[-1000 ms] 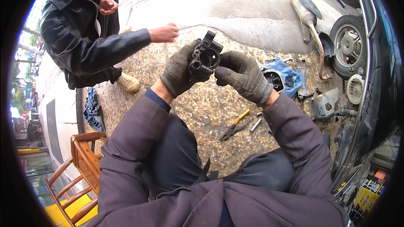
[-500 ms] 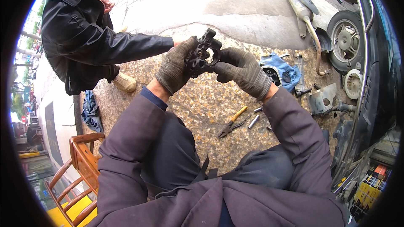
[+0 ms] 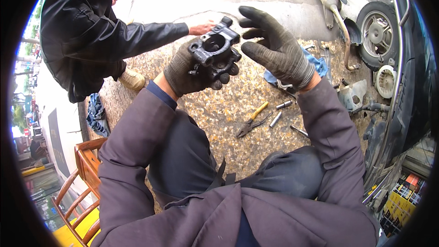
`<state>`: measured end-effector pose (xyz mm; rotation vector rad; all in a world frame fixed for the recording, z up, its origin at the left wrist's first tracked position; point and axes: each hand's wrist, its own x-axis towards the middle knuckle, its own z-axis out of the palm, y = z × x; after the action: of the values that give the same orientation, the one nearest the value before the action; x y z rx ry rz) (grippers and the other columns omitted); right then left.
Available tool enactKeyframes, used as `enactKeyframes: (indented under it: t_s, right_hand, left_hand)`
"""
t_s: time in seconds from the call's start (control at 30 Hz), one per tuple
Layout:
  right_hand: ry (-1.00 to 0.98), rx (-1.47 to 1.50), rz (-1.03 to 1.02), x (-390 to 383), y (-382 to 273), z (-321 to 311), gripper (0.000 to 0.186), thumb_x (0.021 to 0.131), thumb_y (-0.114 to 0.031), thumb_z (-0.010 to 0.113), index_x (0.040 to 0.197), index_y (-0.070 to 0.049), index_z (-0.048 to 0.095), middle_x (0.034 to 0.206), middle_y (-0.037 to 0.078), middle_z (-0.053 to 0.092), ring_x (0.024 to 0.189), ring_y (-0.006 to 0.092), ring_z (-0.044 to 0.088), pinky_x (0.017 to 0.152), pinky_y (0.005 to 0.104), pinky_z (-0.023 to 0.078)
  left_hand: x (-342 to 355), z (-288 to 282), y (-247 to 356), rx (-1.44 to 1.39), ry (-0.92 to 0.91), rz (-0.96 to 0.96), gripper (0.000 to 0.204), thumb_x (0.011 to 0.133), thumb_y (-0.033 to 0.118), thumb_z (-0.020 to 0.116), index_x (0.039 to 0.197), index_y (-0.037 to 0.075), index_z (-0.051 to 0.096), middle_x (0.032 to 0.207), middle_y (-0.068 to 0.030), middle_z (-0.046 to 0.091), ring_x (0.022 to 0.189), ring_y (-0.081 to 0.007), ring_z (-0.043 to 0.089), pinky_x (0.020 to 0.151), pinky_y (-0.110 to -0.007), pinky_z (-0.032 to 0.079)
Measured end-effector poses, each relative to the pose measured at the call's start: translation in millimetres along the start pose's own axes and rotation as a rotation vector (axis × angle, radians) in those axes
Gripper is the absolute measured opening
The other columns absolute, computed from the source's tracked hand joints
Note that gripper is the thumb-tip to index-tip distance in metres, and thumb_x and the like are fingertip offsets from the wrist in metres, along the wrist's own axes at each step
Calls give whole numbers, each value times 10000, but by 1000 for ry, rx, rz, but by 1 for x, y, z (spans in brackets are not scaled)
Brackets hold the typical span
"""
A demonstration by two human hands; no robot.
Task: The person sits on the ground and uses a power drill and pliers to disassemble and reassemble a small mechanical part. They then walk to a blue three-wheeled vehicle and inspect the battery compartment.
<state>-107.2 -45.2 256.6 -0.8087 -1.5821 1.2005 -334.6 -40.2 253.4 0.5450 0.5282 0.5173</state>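
My gloved left hand [image 3: 185,71] holds a dark, oily metal casting [image 3: 215,48] with a round bore, tilted, its fingertips curled around the lower right. My gloved right hand [image 3: 270,45] is open just right of the casting, fingers spread, apparently touching nothing. A co-worker's bare hand [image 3: 201,28] reaches just behind the casting; whether it touches it is unclear. Below lie yellow-handled pliers [image 3: 251,123] and small metal cylinders [image 3: 275,119]. A blue cloth [image 3: 319,65] with parts on it is partly hidden behind my right hand.
A person in black jacket [image 3: 77,36] is at left, near crumpled denim cloth [image 3: 97,114] and a wooden chair [image 3: 84,160]. At right lie an exhaust muffler [image 3: 330,0], a wheel [image 3: 378,34], a white fan part [image 3: 384,82] and other parts beside a dark vehicle [image 3: 416,77].
My right hand has let go of the casting and moved up and right, fingers opening. The casting has turned in my left hand. The co-worker's arm has stretched farther right and risen slightly.
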Motion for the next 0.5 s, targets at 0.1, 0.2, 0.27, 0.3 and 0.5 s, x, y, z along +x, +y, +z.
enactKeyframes:
  t_s: [0.1,0.2,0.27,0.3,0.5]
  right_hand:
    - [-185,323,58,-5,4,-2,576,885,-205,745,1375,-42,492,1169,114,621,1016,158,603,821,298,551]
    - [-96,209,134,-11,5,-9,553,884,-256,746,1324,3,532,1058,102,662,940,142,634,762,275,558]
    - [-66,196,308,-13,8,-13,551,884,-292,741,1289,30,551,1004,102,671,877,140,648,719,262,560]
    - [-47,192,390,-14,10,-14,553,885,-310,739,1271,43,560,977,102,676,846,139,655,698,255,561]
    - [54,269,570,-17,22,-9,465,912,-357,699,1135,44,624,922,116,672,757,152,658,606,261,566]
  left_hand:
    - [5,5,-5,7,-106,-116,635,953,588,463,1268,48,572,1070,-195,675,724,-274,699,534,-332,566]
    - [8,8,-7,-28,154,-93,721,952,670,383,1296,58,549,1103,-192,672,809,-300,713,527,-355,569]
    - [9,9,-6,77,119,-115,751,940,694,381,1298,54,545,1072,-195,675,811,-296,708,526,-361,569]
    - [9,8,-4,129,202,-120,762,933,702,387,1293,51,549,1054,-193,678,804,-291,706,528,-357,569]
    - [10,1,-5,194,233,-116,770,919,703,428,1240,23,587,961,-178,683,734,-289,692,503,-323,570]
